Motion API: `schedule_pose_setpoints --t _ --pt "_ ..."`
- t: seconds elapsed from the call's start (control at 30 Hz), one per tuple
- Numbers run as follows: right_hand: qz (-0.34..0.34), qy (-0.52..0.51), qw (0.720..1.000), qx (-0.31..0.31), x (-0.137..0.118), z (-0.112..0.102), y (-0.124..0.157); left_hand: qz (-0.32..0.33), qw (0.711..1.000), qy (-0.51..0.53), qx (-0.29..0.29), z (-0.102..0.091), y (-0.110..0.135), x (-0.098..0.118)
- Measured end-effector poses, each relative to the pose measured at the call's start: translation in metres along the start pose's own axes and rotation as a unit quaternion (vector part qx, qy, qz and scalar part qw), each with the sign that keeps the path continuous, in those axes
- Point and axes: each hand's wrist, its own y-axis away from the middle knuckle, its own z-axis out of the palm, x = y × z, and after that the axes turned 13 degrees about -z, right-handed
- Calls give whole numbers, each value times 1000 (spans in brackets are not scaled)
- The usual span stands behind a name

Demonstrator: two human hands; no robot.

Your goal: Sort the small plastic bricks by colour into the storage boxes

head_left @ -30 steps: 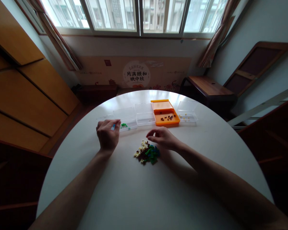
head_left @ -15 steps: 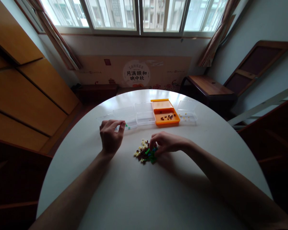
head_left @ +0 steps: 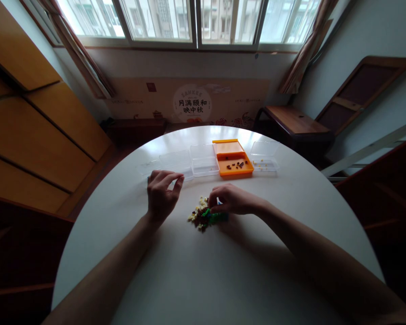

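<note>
On the white round table lies a small pile of tiny building bricks (head_left: 201, 216), cream, brown, green and blue. Over its right side is my right hand (head_left: 235, 198), fingers curled together among the bricks; what they pinch is too small to make out. My left hand (head_left: 163, 193) hovers left of the pile, thumb and forefinger pressed together, their contents not visible. It partly covers a clear open-lidded box (head_left: 188, 174) behind it. An orange box (head_left: 237, 173) with brown bricks stands open beyond my right hand.
Another clear box (head_left: 205, 168) stands left of the orange one, and a clear box with yellow pieces (head_left: 265, 166) stands to its right. A further clear box (head_left: 149, 168) is at the left end. The table's (head_left: 189, 280) curved far edge lies behind them.
My left hand has shifted slightly to the right, covering more of the clear box behind it. My right fingers have moved a little left over the pile and drawn closer together.
</note>
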Motion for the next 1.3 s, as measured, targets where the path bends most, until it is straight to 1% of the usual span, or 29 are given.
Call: schedule_pose_setpoints --t 0.07,0.17,0.23,0.33,0.43,0.6,0.73,0.8,0.87,0.97,1.03,1.1,1.17,1.23,1.3 --pt "34 -75 994 72 5 3 -3 35 999 20 -26 0 1 2" --pt "63 -193 963 177 10 8 -8 99 992 35 -73 -1 4 6" --pt "73 -238 944 218 12 11 -11 134 985 33 -102 -1 5 8" --pt "93 -263 929 243 12 13 -14 169 977 26 -128 -1 8 10" --pt "101 -274 922 255 10 15 -15 191 972 20 -138 -1 9 11" --pt "116 -283 915 263 10 17 -16 205 970 8 -130 -1 9 10" --pt "114 -273 920 259 15 18 -17 216 969 -4 -119 -1 8 10" --pt "114 -256 922 268 18 17 -16 203 974 -12 -102 -1 7 7" --pt "117 -233 926 275 21 15 -13 168 983 -24 -70 0 6 3" --pt "122 -196 938 258 23 11 -8 78 996 -53 -6 2 3 -7" --pt "120 -168 949 238 21 8 -5 18 997 -76 26 2 1 -14" --pt "111 -143 959 219 19 6 -2 -24 994 -99 36 1 -2 -22" --pt "100 -123 966 206 17 6 -1 -50 992 -113 36 0 -4 -28" --pt "96 -105 970 196 15 5 -1 -65 991 -110 38 0 -5 -31" --pt "93 -89 977 169 12 3 0 -64 992 -98 39 -1 -6 -32"
